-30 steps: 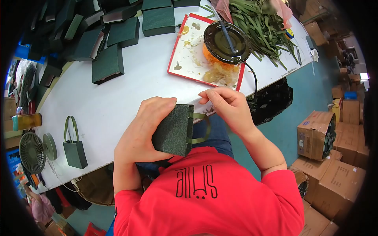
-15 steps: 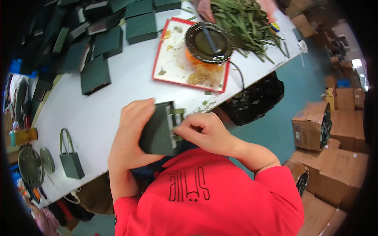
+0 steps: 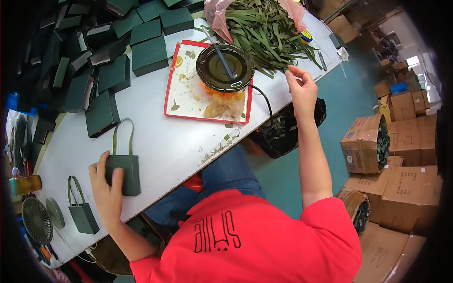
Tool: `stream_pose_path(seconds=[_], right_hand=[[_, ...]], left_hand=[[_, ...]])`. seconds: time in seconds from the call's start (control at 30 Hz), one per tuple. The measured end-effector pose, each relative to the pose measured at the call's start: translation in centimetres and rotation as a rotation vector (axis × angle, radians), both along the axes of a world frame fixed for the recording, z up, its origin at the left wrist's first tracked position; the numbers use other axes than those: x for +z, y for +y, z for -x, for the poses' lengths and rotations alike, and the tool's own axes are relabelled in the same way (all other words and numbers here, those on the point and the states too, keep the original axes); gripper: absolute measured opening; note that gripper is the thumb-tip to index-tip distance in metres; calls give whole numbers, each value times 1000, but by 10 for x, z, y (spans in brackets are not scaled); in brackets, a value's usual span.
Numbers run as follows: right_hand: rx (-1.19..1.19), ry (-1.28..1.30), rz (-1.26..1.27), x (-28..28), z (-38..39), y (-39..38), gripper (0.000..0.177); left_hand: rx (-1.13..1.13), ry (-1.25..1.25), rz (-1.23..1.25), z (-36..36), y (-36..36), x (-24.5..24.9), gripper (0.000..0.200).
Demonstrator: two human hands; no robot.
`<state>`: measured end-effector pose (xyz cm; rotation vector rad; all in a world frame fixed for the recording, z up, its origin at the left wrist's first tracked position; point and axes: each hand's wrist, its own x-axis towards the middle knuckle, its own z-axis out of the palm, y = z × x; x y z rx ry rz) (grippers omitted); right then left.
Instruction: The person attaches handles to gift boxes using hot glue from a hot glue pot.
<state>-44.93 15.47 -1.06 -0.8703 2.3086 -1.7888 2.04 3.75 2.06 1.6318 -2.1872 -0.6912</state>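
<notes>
A dark green box bag with a ribbon handle (image 3: 128, 177) stands upright on the table at the left. My left hand (image 3: 106, 186) grips its left side, the thumb across the front face and the other fingers at the edge. At the right, a heap of loose green ribbon strips (image 3: 259, 35) lies partly on pink plastic. My right hand (image 3: 303, 89) is at the heap's near edge, thumb and forefinger pinched on the end of a ribbon strip. A second box bag (image 3: 84, 218), its handle up, stands left of my left hand.
A round black hot pot (image 3: 225, 68) with a stick in it stands on a red-rimmed tray (image 3: 166, 92), its cord trailing off the table. Several green boxes (image 3: 150, 55) crowd the far left. A small fan (image 3: 37, 220) is near the left edge; cartons (image 3: 406, 193) are stacked at right.
My left hand has carried the box bag from in front of me to the table's left, its handle now standing up. My right hand has left it and reached out to the ribbon heap.
</notes>
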Motion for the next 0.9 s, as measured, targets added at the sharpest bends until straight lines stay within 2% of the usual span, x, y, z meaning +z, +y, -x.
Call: stream_pose_path(seconds=[0.13, 0.23, 0.33, 0.37, 0.43, 0.57, 0.63, 0.73, 0.83, 0.9], right_hand=[[-11, 144, 28, -14, 30, -23, 25], [-38, 404, -151, -16, 46, -38, 27], [-7, 515, -315, -18, 54, -42, 27], [6, 547, -367, -18, 55, -42, 27], [-18, 484, -250, -12, 48, -41, 24], [13, 408, -11, 5, 27, -35, 20], [82, 463, 35, 9, 22, -28, 15], [186, 658, 123, 43, -5, -14, 20], [496, 586, 156, 66, -26, 9, 14], [565, 115, 120, 80, -63, 26, 10]], left_hand=[[94, 77, -15, -13, -6, -12, 34], [185, 146, -144, -28, -12, -21, 24], [133, 201, -71, -46, -20, -21, 18], [72, 240, 87, -44, -19, -18, 21], [-50, 311, 400, -37, -13, -6, 28], [-263, 23, 527, -9, -9, 15, 29], [-313, -20, 346, -1, -5, 14, 29], [-407, -160, 208, 8, 1, 16, 29], [-381, -241, 174, 11, 5, 19, 42], [-385, -321, 155, 9, 3, 23, 56]])
